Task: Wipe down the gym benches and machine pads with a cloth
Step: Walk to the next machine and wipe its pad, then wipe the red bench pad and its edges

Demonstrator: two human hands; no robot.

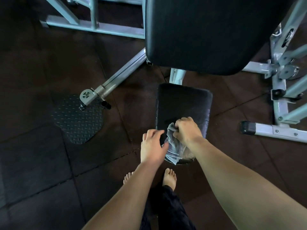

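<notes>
Looking straight down now at the seat, a small black pad with the big black backrest above it, both carried on a pale metal frame. The right hand is curled tight round a bunched grey cloth, gripping it at the top, knuckles up, right at the seat's near end. The cloth hangs from that fist in loose folds and lies over the seat's near edge. The left hand comes in beside it, open, fingers loosely spread over the seat's near left corner, thumb just against the cloth's lower left side; it holds nothing. Both forearms reach down from the bottom of the view, bare. Below the seat, two bare feet stand on the dark rubber floor, dark trousers showing above them. Off to the left a checker-plate footplate sits at the end of a slanting frame bar, well apart from the hands.
</notes>
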